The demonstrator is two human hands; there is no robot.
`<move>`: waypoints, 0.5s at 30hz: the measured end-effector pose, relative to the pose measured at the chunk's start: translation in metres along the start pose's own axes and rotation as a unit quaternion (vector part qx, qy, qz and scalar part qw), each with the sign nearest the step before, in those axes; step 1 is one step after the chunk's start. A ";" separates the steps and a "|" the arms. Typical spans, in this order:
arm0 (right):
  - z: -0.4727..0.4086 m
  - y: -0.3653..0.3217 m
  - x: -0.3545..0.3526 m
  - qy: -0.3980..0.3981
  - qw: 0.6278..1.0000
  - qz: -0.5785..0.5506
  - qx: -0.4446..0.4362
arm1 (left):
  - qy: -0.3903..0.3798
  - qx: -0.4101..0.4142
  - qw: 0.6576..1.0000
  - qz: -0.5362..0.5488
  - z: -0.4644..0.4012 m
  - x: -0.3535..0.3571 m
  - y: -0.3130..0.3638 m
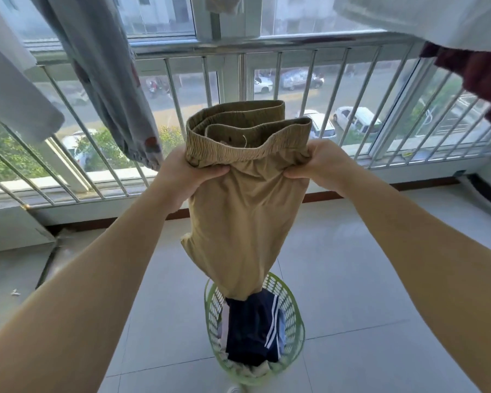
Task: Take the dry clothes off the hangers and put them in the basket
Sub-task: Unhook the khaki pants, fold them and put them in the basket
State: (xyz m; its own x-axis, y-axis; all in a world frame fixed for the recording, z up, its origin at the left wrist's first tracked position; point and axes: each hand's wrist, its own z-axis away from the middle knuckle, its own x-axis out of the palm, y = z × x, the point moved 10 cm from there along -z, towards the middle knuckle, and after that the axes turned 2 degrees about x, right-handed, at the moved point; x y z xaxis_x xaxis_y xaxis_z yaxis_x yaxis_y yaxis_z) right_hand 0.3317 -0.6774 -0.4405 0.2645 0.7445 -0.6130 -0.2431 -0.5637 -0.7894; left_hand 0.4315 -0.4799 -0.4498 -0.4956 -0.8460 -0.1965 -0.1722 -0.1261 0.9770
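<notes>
I hold a pair of tan trousers [238, 217] up by the elastic waistband, folded lengthwise. My left hand [184, 173] grips the band's left side and my right hand [321, 165] grips its right side. The legs hang straight down, and their lower end dips into a light green plastic basket [295, 316] on the floor. Inside the basket lie a navy garment with white stripes [253, 330] and some pale clothes. No hanger shows on the trousers.
More laundry hangs overhead: a grey-blue patterned garment [108, 80] at the left, a white cloth [12, 89] at the far left, a white item [437, 18] and a dark red one [476, 78] at the upper right. A metal railing [238, 43] fronts the windows. Grey floor tiles surround the basket.
</notes>
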 end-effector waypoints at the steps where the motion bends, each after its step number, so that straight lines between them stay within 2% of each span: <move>1: 0.003 0.004 0.003 0.002 1.000 -0.005 0.008 | -0.011 -0.001 1.000 -0.002 0.002 0.001 -0.004; 7: 0.038 0.041 0.034 -0.052 0.994 -0.066 0.073 | -0.068 -0.034 0.997 0.017 0.031 0.017 -0.040; 11: 0.064 0.061 0.057 -0.123 0.987 -0.047 0.097 | -0.132 -0.089 0.987 0.031 0.060 0.033 -0.071; 15: 0.084 0.079 0.080 -0.193 0.973 -0.029 0.126 | -0.157 -0.144 0.976 0.053 0.084 0.043 -0.102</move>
State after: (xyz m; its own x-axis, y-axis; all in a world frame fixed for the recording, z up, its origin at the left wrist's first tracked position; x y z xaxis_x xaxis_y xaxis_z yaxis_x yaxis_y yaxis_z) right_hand 0.2553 -0.6327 -0.5494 -0.0728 0.8786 -0.4720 -0.4712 -0.4474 -0.7601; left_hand 0.3556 -0.4599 -0.5645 -0.7418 -0.6675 -0.0651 0.1185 -0.2260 0.9669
